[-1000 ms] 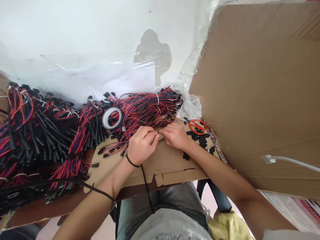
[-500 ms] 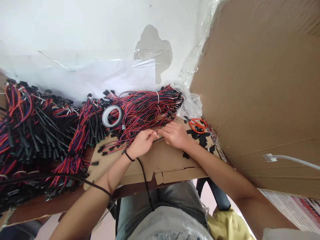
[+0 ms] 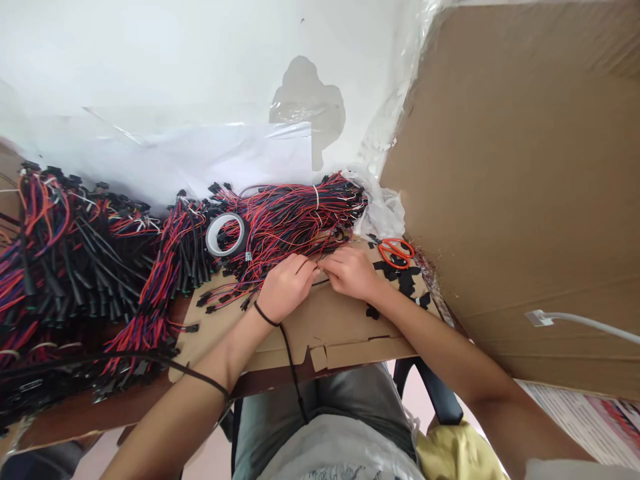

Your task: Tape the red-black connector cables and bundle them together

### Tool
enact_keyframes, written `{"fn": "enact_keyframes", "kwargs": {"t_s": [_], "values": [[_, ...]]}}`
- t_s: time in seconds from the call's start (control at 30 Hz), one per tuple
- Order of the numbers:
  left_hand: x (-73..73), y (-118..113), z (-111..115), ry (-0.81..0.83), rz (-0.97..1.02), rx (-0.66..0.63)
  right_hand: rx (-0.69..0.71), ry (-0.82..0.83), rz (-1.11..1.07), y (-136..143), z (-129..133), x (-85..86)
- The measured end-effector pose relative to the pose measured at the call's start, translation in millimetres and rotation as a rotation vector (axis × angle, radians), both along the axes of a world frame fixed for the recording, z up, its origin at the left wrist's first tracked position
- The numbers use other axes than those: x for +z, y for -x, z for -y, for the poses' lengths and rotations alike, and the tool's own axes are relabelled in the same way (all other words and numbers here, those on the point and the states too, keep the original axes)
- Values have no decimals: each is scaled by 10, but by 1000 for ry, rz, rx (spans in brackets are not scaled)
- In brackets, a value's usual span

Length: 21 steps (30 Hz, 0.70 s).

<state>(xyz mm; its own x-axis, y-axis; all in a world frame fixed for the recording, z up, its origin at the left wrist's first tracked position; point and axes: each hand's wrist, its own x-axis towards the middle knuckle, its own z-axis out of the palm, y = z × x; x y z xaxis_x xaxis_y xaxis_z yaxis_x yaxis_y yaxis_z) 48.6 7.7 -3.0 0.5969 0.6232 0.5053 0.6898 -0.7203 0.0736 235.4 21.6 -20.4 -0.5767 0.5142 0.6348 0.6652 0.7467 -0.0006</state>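
My left hand [image 3: 289, 285] and my right hand [image 3: 350, 272] meet fingertip to fingertip over the cardboard sheet [image 3: 330, 320]. Both are closed in a pinch on a thin wire, mostly hidden by the fingers; a dark stretch of cable [image 3: 320, 283] shows just below them. Right behind the hands lies a large bundle of red and dark wires [image 3: 290, 213] with black connectors, bound by a white tie. A roll of tape [image 3: 226, 235] rests against the bundle's left end. Several loose wire ends with black plugs [image 3: 213, 303] lie left of my left hand.
Orange-handled scissors [image 3: 395, 253] and black tape scraps [image 3: 407, 283] lie to the right, near a crumpled clear plastic bag [image 3: 383, 208]. More wire bundles [image 3: 85, 247] heap up on the left. A tall cardboard panel [image 3: 520, 200] stands at right. A black cable [image 3: 291, 363] hangs over the front edge.
My left hand has rolled over, its back now turned more upward, while its fingertips stay beside the right hand's. The right hand has barely moved.
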Motion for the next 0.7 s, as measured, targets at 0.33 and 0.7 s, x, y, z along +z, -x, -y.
{"fn": "enact_keyframes", "kwargs": {"t_s": [0.33, 0.7], "values": [[101, -12, 19, 577, 376, 86, 28, -85, 48, -5, 6, 16], [61, 18, 19, 180, 163, 67, 25, -51, 73, 2, 13, 25]]}}
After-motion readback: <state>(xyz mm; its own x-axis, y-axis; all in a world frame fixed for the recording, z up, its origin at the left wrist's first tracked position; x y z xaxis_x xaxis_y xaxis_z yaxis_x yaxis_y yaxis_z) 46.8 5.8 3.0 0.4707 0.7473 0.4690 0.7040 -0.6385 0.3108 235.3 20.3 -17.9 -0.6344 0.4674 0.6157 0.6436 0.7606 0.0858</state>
